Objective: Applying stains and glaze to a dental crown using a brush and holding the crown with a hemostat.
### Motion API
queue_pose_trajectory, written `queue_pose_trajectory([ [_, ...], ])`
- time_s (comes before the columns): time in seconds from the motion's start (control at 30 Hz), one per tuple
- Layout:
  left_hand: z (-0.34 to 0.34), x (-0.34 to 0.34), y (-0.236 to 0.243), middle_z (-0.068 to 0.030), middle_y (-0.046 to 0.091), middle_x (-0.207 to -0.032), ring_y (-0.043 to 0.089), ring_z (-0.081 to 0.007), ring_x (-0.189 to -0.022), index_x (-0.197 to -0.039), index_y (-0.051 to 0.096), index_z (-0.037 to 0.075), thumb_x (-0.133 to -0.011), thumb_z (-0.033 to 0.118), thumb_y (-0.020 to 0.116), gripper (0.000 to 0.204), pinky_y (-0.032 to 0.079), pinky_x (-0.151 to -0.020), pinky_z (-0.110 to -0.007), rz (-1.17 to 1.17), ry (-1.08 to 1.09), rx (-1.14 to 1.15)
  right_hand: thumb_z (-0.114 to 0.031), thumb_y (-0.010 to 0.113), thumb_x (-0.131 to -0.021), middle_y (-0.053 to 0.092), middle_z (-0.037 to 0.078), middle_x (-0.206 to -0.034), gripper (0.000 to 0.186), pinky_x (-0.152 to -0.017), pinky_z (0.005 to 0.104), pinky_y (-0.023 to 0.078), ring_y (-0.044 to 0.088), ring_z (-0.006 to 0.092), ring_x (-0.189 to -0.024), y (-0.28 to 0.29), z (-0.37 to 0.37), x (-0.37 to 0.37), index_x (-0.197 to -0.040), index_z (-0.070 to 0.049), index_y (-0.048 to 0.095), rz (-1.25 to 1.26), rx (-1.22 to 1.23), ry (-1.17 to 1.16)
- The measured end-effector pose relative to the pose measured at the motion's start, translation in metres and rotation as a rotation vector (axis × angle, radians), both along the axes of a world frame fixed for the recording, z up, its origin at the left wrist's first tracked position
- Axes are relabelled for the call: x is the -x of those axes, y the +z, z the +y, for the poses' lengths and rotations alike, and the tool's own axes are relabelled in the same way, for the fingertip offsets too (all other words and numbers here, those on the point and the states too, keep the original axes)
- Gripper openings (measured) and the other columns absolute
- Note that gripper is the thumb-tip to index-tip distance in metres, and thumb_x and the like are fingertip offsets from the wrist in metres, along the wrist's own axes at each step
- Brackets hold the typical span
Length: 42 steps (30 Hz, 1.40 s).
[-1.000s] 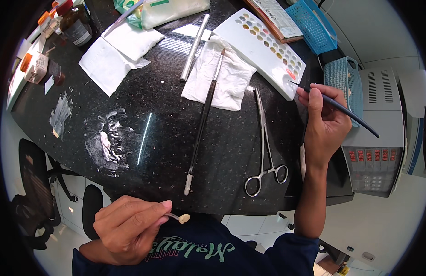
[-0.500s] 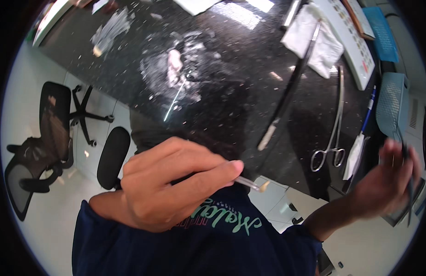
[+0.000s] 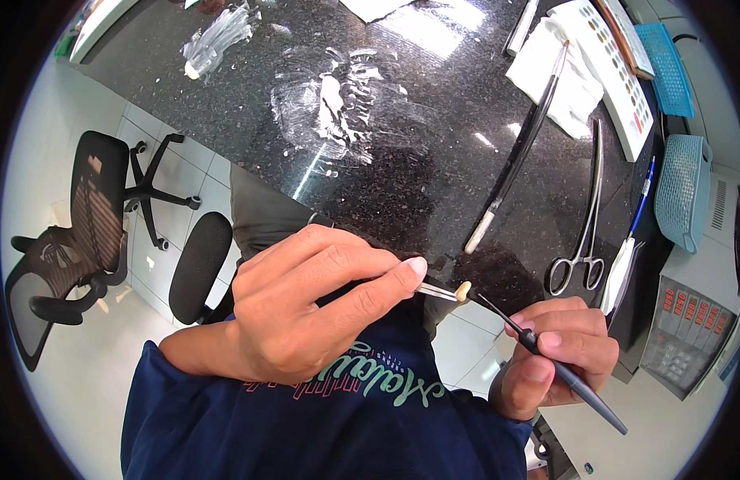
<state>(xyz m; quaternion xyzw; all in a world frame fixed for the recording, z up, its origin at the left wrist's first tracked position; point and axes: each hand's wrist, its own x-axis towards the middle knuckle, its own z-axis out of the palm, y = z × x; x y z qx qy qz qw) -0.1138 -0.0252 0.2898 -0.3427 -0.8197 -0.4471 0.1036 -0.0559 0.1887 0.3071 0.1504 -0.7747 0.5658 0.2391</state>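
Observation:
My left hand (image 3: 314, 300) is closed on metal tweezers (image 3: 436, 291), which hold a small cream, tooth-shaped piece (image 3: 463, 291) at their tips. My right hand (image 3: 562, 352) grips a dark-handled fine brush (image 3: 586, 394); its tip is just to the right of the small piece, and I cannot tell whether they touch. Beyond my hands a long black brush (image 3: 520, 146) rests with its tip on a folded white cloth (image 3: 574, 104). Silver clamp forceps (image 3: 596, 192) lie to its right.
Dark counter (image 3: 186, 100) with white smears (image 3: 330, 104), a white shade palette (image 3: 630, 128), a blue pen (image 3: 644, 192), blue baskets (image 3: 680, 196), a silver rod (image 3: 520, 24). A grey machine (image 3: 682, 336) stands at right, office chairs (image 3: 98, 208) at left on tiled floor.
My right hand has come down from beside the palette to just right of the small piece, bringing the brush tip near it. My left hand has shifted rightward. The view has swung leftward and down.

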Motion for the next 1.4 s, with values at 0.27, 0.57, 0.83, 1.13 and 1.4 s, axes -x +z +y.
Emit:
queue_pose_trajectory([
  [0.27, 0.0026, -0.0004, -0.0031, -0.0055, 0.063, -0.073, 0.056, -0.0178, -0.060, -0.091, 0.072, 0.002, -0.057, -0.001, 0.078, 0.035, 0.044, -0.052, -0.025, -0.003, 0.015, -0.032, -0.003, 0.067, -0.072, 0.058, 0.010, -0.070, 0.017, -0.048, 0.0246, 0.054, 0.062, 0.0199, -0.053, 0.0012, -0.0025, 0.0021, -0.085, 0.002, 0.057, -0.007, -0.056, -0.017],
  [0.57, 0.0015, 0.0001, -0.0027, -0.0059, 0.063, -0.074, 0.057, -0.0177, -0.061, -0.091, 0.071, 0.002, -0.057, -0.001, 0.079, 0.035, 0.044, -0.051, -0.024, -0.006, 0.011, -0.030, -0.001, 0.068, -0.070, 0.059, 0.011, -0.071, 0.017, -0.050, 0.0267, 0.057, 0.063, 0.0196, -0.054, 0.0026, -0.0052, 0.0032, -0.084, 0.002, 0.059, -0.032, -0.042, -0.002],
  [0.83, 0.0014, 0.0004, -0.0019, -0.0060, 0.063, -0.075, 0.057, -0.0176, -0.062, -0.092, 0.071, 0.002, -0.058, -0.002, 0.079, 0.035, 0.044, -0.052, -0.024, -0.021, -0.005, -0.026, 0.000, 0.068, -0.068, 0.059, 0.010, -0.071, 0.018, -0.050, 0.0273, 0.058, 0.063, 0.0195, -0.054, 0.0045, -0.0042, 0.0042, -0.084, 0.001, 0.059, -0.041, -0.075, -0.017],
  [1.13, -0.0001, -0.0017, -0.0025, -0.0060, 0.063, -0.074, 0.057, -0.0176, -0.062, -0.091, 0.071, 0.001, -0.058, -0.001, 0.079, 0.034, 0.044, -0.051, -0.024, -0.018, -0.011, -0.030, 0.000, 0.068, -0.069, 0.059, 0.009, -0.070, 0.018, -0.050, 0.0267, 0.057, 0.063, 0.0195, -0.055, 0.0044, -0.0059, 0.0005, -0.084, 0.001, 0.059, -0.056, -0.081, -0.034],
  [1.4, 0.0012, 0.0036, -0.0028, -0.0063, 0.063, -0.074, 0.058, -0.0181, -0.061, -0.090, 0.071, 0.001, -0.059, -0.001, 0.078, 0.033, 0.044, -0.051, -0.024, -0.020, -0.004, -0.040, -0.002, 0.068, -0.069, 0.059, 0.009, -0.071, 0.019, -0.051, 0.0270, 0.056, 0.064, 0.0203, -0.056, 0.0056, -0.0019, 0.0048, -0.085, 0.001, 0.059, -0.055, -0.065, 0.024],
])
